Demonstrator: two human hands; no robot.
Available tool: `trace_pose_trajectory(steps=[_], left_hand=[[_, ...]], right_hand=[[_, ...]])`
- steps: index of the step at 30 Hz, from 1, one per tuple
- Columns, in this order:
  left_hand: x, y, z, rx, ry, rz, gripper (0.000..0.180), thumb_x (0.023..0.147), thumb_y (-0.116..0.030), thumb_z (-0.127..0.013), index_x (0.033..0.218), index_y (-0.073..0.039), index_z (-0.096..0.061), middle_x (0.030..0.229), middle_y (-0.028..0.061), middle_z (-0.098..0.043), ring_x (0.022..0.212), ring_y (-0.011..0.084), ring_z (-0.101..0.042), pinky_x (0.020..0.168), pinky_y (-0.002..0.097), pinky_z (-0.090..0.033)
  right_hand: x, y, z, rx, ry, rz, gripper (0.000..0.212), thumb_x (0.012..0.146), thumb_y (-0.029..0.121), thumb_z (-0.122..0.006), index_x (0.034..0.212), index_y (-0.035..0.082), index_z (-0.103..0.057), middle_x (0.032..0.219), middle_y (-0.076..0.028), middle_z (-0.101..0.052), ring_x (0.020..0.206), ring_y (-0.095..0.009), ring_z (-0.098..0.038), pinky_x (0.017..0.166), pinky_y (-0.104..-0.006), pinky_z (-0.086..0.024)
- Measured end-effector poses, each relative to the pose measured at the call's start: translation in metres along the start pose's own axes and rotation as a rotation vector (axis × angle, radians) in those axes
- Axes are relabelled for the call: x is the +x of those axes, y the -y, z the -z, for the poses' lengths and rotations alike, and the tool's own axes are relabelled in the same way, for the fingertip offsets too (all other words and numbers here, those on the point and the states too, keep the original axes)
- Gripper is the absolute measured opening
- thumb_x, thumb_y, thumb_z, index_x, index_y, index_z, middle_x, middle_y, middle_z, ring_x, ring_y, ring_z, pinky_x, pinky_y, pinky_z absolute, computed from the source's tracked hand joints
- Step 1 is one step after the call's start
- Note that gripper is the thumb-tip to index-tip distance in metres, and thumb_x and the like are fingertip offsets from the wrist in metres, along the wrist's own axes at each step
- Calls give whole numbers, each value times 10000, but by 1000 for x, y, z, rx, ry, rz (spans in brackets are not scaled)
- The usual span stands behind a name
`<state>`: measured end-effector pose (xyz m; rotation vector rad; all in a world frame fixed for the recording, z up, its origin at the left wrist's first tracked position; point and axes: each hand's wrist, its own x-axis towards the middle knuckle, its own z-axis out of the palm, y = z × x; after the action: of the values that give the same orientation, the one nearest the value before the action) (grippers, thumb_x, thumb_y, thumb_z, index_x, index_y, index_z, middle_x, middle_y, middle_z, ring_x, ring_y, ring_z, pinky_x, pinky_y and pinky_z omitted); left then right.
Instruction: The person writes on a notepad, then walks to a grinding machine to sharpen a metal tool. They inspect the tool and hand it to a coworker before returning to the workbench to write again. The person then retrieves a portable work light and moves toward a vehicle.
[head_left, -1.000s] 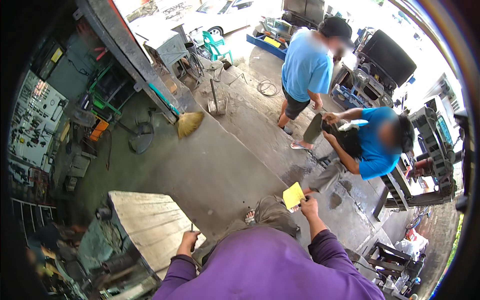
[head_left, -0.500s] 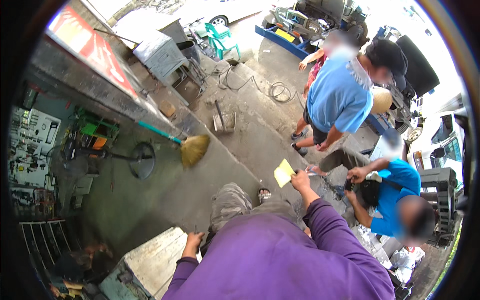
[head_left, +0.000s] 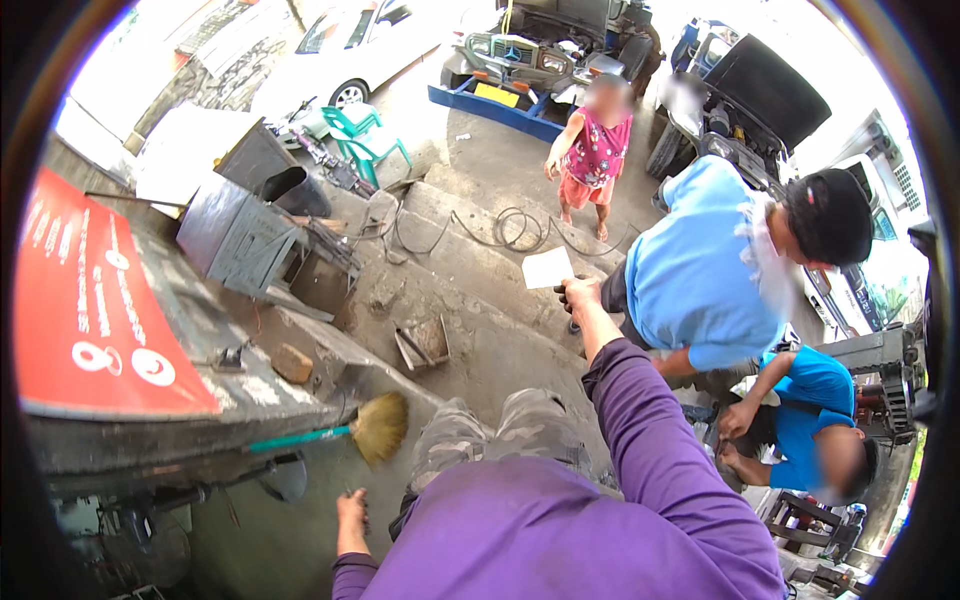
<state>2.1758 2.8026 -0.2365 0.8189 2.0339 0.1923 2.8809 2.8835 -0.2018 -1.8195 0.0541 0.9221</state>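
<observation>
My right hand (head_left: 580, 293) is stretched out ahead of me, its fingers closed on the near edge of a small pale slip of paper (head_left: 546, 268). The slip is held out over the concrete steps. Low at my left side, my left hand (head_left: 352, 515) is closed on a small dark thing too little seen to name. Left of my legs, a straw broom (head_left: 380, 428) with a green handle lies nearest to that hand. Just right of my outstretched arm, a person in a light blue shirt (head_left: 690, 280) bends forward.
Concrete steps (head_left: 440, 205) carry a loose coiled cable (head_left: 515, 228). A dustpan (head_left: 424, 342) sits ahead, with a grey metal cabinet (head_left: 230, 232) and green chair (head_left: 362, 140) beyond. A child (head_left: 596, 160) stands below the steps; another person (head_left: 800, 410) sits right. Opened-up vehicles (head_left: 540, 60) stand behind.
My body has moved forward toward the steps. My right hand, still holding the paper, reaches farther out. The child, earlier mostly hidden, now shows fully.
</observation>
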Motion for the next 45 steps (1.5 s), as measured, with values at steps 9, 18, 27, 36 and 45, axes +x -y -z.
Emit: trace_pose_trajectory(steps=[9,18,27,36,45], left_hand=[[95,-277,-175,-96,116,-340,250,894,-226,-745,999,-8,-684,763,42,-634,614,149,-548,557,321,-452],[98,-397,-278,324,271,-325,356,860,-202,-775,1102,49,-703,956,176,-746,879,240,-684,839,371,-527],[186,-489,-286,579,209,-376,416,815,-268,-778,1076,48,-706,949,222,-751,870,312,-724,820,416,-542],[232,-513,-272,752,238,-327,448,812,-280,-783,1091,59,-696,909,220,-745,842,298,-726,807,403,-548],[311,-559,-360,775,405,33,331,834,-264,-794,857,49,-689,660,114,-635,468,215,-530,444,422,-409]], right_hand=[[282,65,-43,82,-64,-49,137,952,95,-622,909,-20,-683,738,-72,-665,531,-134,-519,436,-293,-366],[430,114,-50,265,-114,-146,135,960,114,-600,916,7,-670,754,-75,-667,544,-141,-508,439,-286,-349],[557,148,-99,347,-219,-169,189,979,144,-621,858,11,-679,725,-47,-638,544,-122,-514,435,-270,-351],[598,117,-144,591,-228,-146,318,977,360,-699,1110,82,-622,847,-72,-691,653,-195,-635,527,-317,-444],[235,-160,-44,-957,161,-204,743,866,419,-701,1385,-82,-525,1409,-313,-562,1315,-436,-550,1096,-494,-451]])
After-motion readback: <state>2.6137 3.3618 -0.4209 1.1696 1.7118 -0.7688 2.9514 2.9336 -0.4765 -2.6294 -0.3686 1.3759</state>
